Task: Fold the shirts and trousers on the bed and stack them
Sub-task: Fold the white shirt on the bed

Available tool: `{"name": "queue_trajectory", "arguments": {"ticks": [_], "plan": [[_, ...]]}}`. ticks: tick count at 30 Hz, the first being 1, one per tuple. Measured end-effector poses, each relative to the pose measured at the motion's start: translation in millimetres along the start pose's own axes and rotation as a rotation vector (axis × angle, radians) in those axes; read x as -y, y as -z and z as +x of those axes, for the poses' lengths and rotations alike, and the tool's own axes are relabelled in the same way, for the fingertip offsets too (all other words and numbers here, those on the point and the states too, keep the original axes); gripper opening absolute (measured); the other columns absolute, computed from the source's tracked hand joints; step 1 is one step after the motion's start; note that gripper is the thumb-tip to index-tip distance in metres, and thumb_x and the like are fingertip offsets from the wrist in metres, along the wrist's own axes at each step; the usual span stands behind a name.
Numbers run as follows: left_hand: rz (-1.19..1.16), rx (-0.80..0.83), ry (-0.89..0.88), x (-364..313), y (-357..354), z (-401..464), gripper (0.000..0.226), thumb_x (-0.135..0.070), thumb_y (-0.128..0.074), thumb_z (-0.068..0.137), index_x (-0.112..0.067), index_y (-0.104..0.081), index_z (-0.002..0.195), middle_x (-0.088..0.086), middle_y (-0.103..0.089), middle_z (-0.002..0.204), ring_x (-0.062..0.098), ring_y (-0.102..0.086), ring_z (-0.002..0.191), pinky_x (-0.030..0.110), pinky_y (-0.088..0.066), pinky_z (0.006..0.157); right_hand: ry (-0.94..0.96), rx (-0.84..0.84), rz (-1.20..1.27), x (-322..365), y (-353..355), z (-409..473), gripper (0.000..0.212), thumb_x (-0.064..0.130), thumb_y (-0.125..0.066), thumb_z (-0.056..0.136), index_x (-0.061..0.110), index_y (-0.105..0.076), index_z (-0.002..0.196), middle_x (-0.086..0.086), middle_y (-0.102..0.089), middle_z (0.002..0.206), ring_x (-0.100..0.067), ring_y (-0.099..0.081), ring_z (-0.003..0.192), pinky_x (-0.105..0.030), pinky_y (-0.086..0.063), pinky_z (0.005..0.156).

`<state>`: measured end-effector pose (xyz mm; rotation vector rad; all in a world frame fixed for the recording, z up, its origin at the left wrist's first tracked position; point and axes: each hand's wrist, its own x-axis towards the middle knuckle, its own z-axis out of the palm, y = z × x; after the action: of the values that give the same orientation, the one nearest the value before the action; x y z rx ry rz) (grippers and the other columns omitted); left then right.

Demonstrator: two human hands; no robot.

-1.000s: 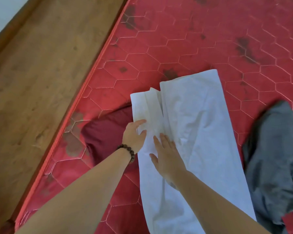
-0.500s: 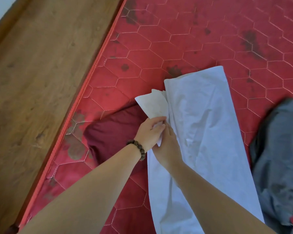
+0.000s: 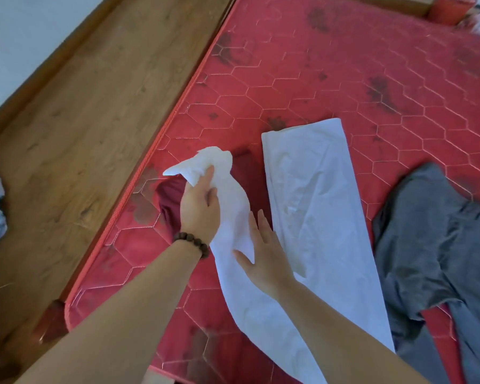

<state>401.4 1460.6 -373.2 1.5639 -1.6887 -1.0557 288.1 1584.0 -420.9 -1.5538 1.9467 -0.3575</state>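
the white garment [image 3: 313, 206] lies stretched out on the red mattress [image 3: 344, 79]. the left hand [image 3: 198, 209] bunches one end of it in curled fingers, lifted over a maroon garment [image 3: 169, 200] that sits half hidden under that hand. the right hand [image 3: 263, 253] lies flat on the white cloth, fingers spread. a grey garment [image 3: 432, 236] is crumpled just beside its right edge. the wooden bed frame [image 3: 94, 106] runs along the left, and there's a beaded bracelet [image 3: 193, 242] on the left wrist.

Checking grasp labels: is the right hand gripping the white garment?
No. The right hand lies flat with straight fingers on the white garment; only the left hand grips it.
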Motion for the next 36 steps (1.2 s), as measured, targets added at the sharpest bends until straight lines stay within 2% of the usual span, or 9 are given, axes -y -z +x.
{"name": "queue_trajectory", "arguments": {"ticks": [6,10,13,18,22,26,29,33,36], "plan": [[0.184,-0.208,-0.131,9,87,-74,0.071,0.012,-0.045,0.087,-0.020,-0.033,0.149,0.019,-0.027,0.152,0.002,-0.032,0.113,-0.003,-0.024,0.085,0.081,0.163,-0.320,-12,-18,-83,0.079,0.062,-0.023,0.091,0.022,0.018,0.147,-0.004,0.018,0.159,-0.022,0.011,0.149,-0.044,-0.002,0.121],[0.282,-0.231,-0.048,17,129,-117,0.074,0.006,-0.049,0.091,-0.023,-0.021,0.152,0.017,-0.027,0.152,-0.005,-0.037,0.082,0.017,-0.030,0.080,0.071,0.037,-0.455,-15,-25,-112,0.080,0.051,-0.061,0.085,0.020,-0.027,0.151,-0.016,-0.012,0.159,-0.034,-0.021,0.145,-0.055,-0.025,0.113],[0.292,-0.283,0.035,36,148,-127,0.074,0.002,-0.053,0.092,-0.022,-0.018,0.153,0.016,-0.040,0.135,-0.015,-0.038,0.070,0.020,-0.029,0.078,0.039,0.011,-0.489,-16,-37,-115,0.075,0.049,-0.065,0.082,0.019,-0.039,0.146,-0.020,-0.024,0.156,-0.038,-0.030,0.141,-0.057,-0.032,0.107],[0.447,-0.096,0.357,117,170,-103,0.069,-0.011,-0.054,0.093,-0.016,-0.020,0.152,0.015,-0.032,0.150,0.032,-0.050,0.117,0.034,-0.041,0.092,-0.026,0.185,-0.536,-14,-70,-105,0.072,0.055,-0.029,0.097,0.024,0.006,0.153,-0.015,0.026,0.156,-0.033,0.015,0.146,-0.053,-0.001,0.118],[0.560,0.163,0.356,167,173,-90,0.072,-0.011,-0.054,0.095,-0.005,-0.012,0.152,0.005,-0.008,0.161,0.023,-0.036,0.138,0.035,-0.029,0.114,-0.026,0.197,-0.520,6,-99,-95,0.078,0.061,-0.030,0.095,0.022,0.006,0.153,-0.013,0.025,0.156,-0.032,0.017,0.146,-0.052,0.004,0.118],[0.611,0.270,0.284,183,172,-83,0.074,0.000,-0.045,0.091,-0.030,-0.018,0.153,-0.004,-0.002,0.162,0.033,-0.033,0.135,0.040,-0.040,0.104,-0.037,0.242,-0.540,27,-118,-82,0.081,0.063,-0.029,0.095,0.024,0.016,0.151,-0.009,0.030,0.155,-0.030,0.023,0.145,-0.051,0.010,0.117],[0.643,0.330,0.259,193,170,-75,0.069,0.006,-0.042,0.089,-0.029,-0.034,0.148,-0.001,-0.017,0.159,0.030,-0.032,0.136,0.035,-0.037,0.104,-0.083,0.274,-0.521,35,-133,-76,0.073,0.069,-0.010,0.091,0.031,0.016,0.149,-0.013,0.010,0.161,-0.034,0.008,0.148,-0.058,0.005,0.115],[0.584,0.188,0.184,197,169,-60,0.030,-0.004,-0.047,0.094,-0.007,-0.067,0.116,0.009,-0.064,0.124,0.026,-0.056,0.114,0.032,-0.043,0.099,-0.180,0.228,-0.453,42,-138,-71,0.081,0.069,0.007,0.089,0.032,-0.036,0.146,-0.020,-0.042,0.147,-0.042,-0.037,0.137,-0.071,-0.026,0.105],[0.455,0.066,-0.017,169,166,-52,0.025,0.000,-0.052,0.091,-0.005,-0.071,0.106,0.009,-0.069,0.108,0.026,-0.060,0.103,0.024,-0.041,0.090,-0.149,0.239,-0.402,58,-134,-72,0.095,0.081,0.010,0.075,0.032,-0.012,0.153,-0.012,-0.017,0.160,-0.035,-0.010,0.148,-0.062,0.001,0.112]]}}
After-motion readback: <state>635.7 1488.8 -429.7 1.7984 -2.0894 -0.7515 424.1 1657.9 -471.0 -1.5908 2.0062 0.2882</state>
